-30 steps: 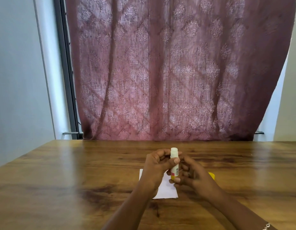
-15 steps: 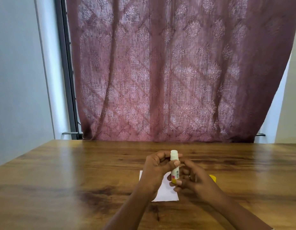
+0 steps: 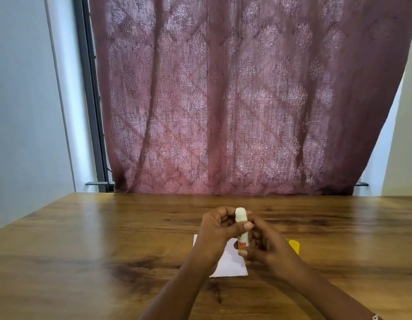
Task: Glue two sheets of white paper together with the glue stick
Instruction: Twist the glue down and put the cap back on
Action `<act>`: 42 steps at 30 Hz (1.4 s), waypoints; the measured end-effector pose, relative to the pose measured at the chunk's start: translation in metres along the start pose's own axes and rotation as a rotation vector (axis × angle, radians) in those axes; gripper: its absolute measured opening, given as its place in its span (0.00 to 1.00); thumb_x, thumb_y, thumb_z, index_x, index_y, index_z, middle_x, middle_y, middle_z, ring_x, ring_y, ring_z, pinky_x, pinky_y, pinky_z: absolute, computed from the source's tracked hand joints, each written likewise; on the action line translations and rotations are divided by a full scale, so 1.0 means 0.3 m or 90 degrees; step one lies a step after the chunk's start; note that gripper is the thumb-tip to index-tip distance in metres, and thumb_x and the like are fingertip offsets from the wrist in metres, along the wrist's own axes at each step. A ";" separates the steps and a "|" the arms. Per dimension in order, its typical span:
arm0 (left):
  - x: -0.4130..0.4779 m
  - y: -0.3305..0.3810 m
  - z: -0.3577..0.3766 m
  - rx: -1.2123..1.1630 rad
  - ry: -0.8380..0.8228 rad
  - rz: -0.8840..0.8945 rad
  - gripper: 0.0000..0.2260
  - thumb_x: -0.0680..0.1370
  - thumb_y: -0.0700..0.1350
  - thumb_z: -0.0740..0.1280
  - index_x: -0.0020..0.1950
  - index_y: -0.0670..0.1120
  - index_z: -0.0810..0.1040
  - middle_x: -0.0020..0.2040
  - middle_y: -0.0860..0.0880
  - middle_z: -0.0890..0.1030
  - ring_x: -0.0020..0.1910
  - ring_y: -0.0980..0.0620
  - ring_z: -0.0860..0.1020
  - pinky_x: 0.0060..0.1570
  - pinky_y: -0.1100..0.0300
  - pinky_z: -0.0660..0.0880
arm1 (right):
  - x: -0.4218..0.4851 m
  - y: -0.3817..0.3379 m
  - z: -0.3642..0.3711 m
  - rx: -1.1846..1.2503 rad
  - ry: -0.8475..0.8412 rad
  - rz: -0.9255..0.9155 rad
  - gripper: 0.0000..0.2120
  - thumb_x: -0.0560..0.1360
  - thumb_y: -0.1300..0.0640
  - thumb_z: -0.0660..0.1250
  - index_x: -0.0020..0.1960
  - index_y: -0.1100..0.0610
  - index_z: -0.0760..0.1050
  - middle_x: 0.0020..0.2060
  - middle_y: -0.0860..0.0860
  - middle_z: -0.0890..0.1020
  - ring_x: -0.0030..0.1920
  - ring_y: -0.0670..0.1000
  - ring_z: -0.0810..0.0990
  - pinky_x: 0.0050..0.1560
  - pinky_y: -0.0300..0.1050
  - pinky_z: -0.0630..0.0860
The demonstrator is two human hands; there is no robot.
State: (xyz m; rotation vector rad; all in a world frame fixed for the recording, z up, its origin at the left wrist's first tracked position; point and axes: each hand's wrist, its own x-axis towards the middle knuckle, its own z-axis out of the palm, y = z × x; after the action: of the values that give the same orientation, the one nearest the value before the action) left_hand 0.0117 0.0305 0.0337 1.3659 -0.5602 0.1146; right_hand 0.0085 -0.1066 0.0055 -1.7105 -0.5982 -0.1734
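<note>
An uncapped glue stick [image 3: 242, 227] stands upright between my hands, its white glue tip showing on top and a red-orange label lower down. My left hand [image 3: 217, 229] grips its upper body with the thumb across the front. My right hand [image 3: 262, 243] holds its base. White paper [image 3: 230, 264] lies flat on the table beneath my hands, mostly covered by them; I cannot tell how many sheets there are. The yellow cap [image 3: 294, 246] rests on the table just right of my right hand.
The wooden table [image 3: 108, 239] stretches wide to both sides. A maroon patterned curtain [image 3: 235, 100] hangs behind its far edge, with a dark window frame [image 3: 92, 112] and a pale wall at the left.
Both hands keep their hold on the glue stick in the same spot. My right-hand fingers have shifted slightly around its base. The paper and cap have not moved.
</note>
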 end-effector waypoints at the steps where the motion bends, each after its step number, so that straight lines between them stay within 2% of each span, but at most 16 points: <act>1: 0.001 -0.003 0.001 0.001 -0.002 0.000 0.08 0.69 0.31 0.69 0.43 0.43 0.79 0.36 0.51 0.84 0.36 0.56 0.81 0.36 0.66 0.77 | 0.000 0.001 0.001 -0.027 0.008 -0.017 0.28 0.62 0.59 0.70 0.55 0.36 0.70 0.37 0.46 0.79 0.40 0.49 0.76 0.38 0.46 0.75; 3: 0.002 -0.008 0.003 0.001 -0.009 -0.002 0.07 0.69 0.31 0.69 0.43 0.42 0.79 0.34 0.51 0.83 0.35 0.56 0.81 0.35 0.65 0.77 | 0.002 0.005 0.000 -0.070 0.026 -0.030 0.28 0.59 0.54 0.73 0.53 0.33 0.70 0.37 0.44 0.76 0.39 0.48 0.72 0.40 0.48 0.72; 6: 0.003 -0.012 0.004 0.009 -0.007 -0.004 0.07 0.69 0.33 0.70 0.45 0.41 0.79 0.37 0.49 0.83 0.36 0.55 0.80 0.36 0.64 0.77 | 0.000 0.008 -0.002 -0.102 0.028 -0.009 0.28 0.58 0.51 0.73 0.54 0.31 0.68 0.39 0.47 0.77 0.38 0.47 0.73 0.37 0.46 0.72; 7: 0.003 -0.013 0.003 0.013 -0.001 -0.004 0.07 0.69 0.33 0.70 0.46 0.41 0.79 0.37 0.49 0.82 0.36 0.54 0.80 0.35 0.64 0.77 | 0.000 0.007 -0.002 -0.085 0.016 0.006 0.28 0.60 0.53 0.73 0.55 0.33 0.69 0.39 0.49 0.79 0.36 0.46 0.75 0.34 0.44 0.73; 10: 0.005 -0.015 -0.001 0.008 0.013 -0.009 0.06 0.70 0.34 0.70 0.45 0.42 0.78 0.35 0.49 0.82 0.34 0.52 0.78 0.33 0.61 0.74 | 0.002 0.001 -0.009 0.049 -0.029 0.034 0.22 0.65 0.65 0.67 0.54 0.47 0.72 0.37 0.53 0.80 0.29 0.46 0.78 0.25 0.39 0.74; 14: 0.011 -0.023 -0.007 -0.002 -0.015 -0.040 0.12 0.69 0.33 0.70 0.51 0.41 0.78 0.39 0.50 0.83 0.39 0.55 0.81 0.40 0.64 0.77 | 0.009 -0.012 -0.027 0.042 -0.027 0.013 0.15 0.66 0.70 0.69 0.48 0.57 0.71 0.35 0.56 0.76 0.27 0.46 0.78 0.26 0.40 0.76; 18: 0.012 -0.026 -0.010 0.016 -0.011 -0.031 0.09 0.68 0.32 0.70 0.46 0.41 0.79 0.38 0.48 0.83 0.38 0.52 0.81 0.41 0.62 0.79 | 0.009 -0.011 -0.017 0.009 -0.002 0.023 0.17 0.61 0.62 0.71 0.47 0.53 0.72 0.34 0.53 0.75 0.29 0.47 0.76 0.27 0.41 0.76; 22: 0.010 -0.027 -0.007 0.016 0.000 -0.030 0.09 0.68 0.31 0.71 0.45 0.40 0.78 0.35 0.50 0.83 0.35 0.54 0.80 0.39 0.63 0.78 | 0.005 -0.004 -0.004 -0.069 0.038 -0.015 0.20 0.57 0.56 0.74 0.48 0.48 0.75 0.34 0.43 0.80 0.34 0.43 0.75 0.36 0.39 0.73; 24: 0.012 -0.024 -0.015 0.016 -0.005 -0.030 0.10 0.68 0.32 0.70 0.48 0.37 0.78 0.37 0.50 0.83 0.36 0.54 0.80 0.39 0.63 0.78 | -0.001 -0.008 -0.003 -0.056 0.027 -0.006 0.21 0.59 0.58 0.73 0.50 0.47 0.74 0.37 0.46 0.80 0.36 0.44 0.77 0.37 0.41 0.76; 27: 0.012 -0.018 -0.028 0.037 -0.019 -0.020 0.10 0.69 0.32 0.69 0.50 0.36 0.78 0.40 0.51 0.84 0.35 0.55 0.78 0.35 0.64 0.74 | -0.005 -0.026 -0.018 0.036 -0.036 0.028 0.16 0.66 0.66 0.67 0.52 0.53 0.74 0.41 0.55 0.80 0.33 0.47 0.81 0.32 0.39 0.77; 30: 0.010 -0.017 -0.024 0.036 -0.028 -0.020 0.11 0.69 0.31 0.69 0.51 0.34 0.77 0.40 0.52 0.84 0.36 0.55 0.78 0.36 0.63 0.74 | -0.001 -0.028 -0.026 0.078 -0.029 0.039 0.14 0.67 0.69 0.66 0.50 0.56 0.74 0.39 0.58 0.79 0.30 0.47 0.80 0.30 0.38 0.77; 32: 0.011 -0.020 -0.019 0.020 -0.035 -0.021 0.12 0.68 0.30 0.69 0.51 0.33 0.76 0.38 0.52 0.84 0.36 0.56 0.80 0.37 0.65 0.77 | 0.001 -0.023 -0.021 0.048 -0.005 0.011 0.17 0.63 0.66 0.69 0.50 0.54 0.74 0.36 0.55 0.78 0.29 0.47 0.77 0.30 0.39 0.76; 34: 0.009 -0.021 -0.016 0.013 -0.042 -0.023 0.13 0.68 0.29 0.69 0.51 0.32 0.75 0.36 0.52 0.84 0.36 0.57 0.80 0.38 0.65 0.78 | -0.002 -0.017 -0.013 -0.025 0.024 -0.019 0.20 0.60 0.62 0.71 0.50 0.50 0.74 0.35 0.47 0.79 0.33 0.45 0.76 0.33 0.38 0.74; 37: 0.007 -0.021 -0.016 0.016 -0.054 -0.023 0.13 0.69 0.31 0.69 0.53 0.33 0.76 0.37 0.52 0.84 0.38 0.56 0.81 0.40 0.64 0.78 | -0.006 -0.012 -0.012 -0.106 0.034 -0.040 0.21 0.61 0.59 0.72 0.51 0.46 0.72 0.39 0.38 0.81 0.38 0.41 0.77 0.39 0.36 0.74; 40: 0.009 -0.020 -0.024 0.034 -0.042 -0.017 0.12 0.70 0.32 0.69 0.53 0.35 0.77 0.38 0.50 0.83 0.36 0.56 0.79 0.38 0.64 0.75 | -0.006 -0.022 -0.021 -0.051 0.001 -0.005 0.21 0.66 0.65 0.70 0.54 0.48 0.72 0.40 0.49 0.82 0.36 0.48 0.80 0.34 0.42 0.76; 42: 0.009 -0.020 -0.025 0.041 -0.036 -0.017 0.12 0.70 0.33 0.69 0.53 0.36 0.78 0.37 0.49 0.81 0.34 0.55 0.76 0.35 0.62 0.73 | -0.005 -0.034 -0.032 0.016 -0.031 0.017 0.19 0.70 0.73 0.65 0.54 0.53 0.72 0.40 0.56 0.81 0.34 0.49 0.82 0.30 0.40 0.77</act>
State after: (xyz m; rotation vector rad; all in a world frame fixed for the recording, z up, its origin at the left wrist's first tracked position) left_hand 0.0187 0.0355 0.0287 1.4427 -0.5901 0.0732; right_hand 0.0042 -0.1150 0.0159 -1.7018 -0.6098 -0.1054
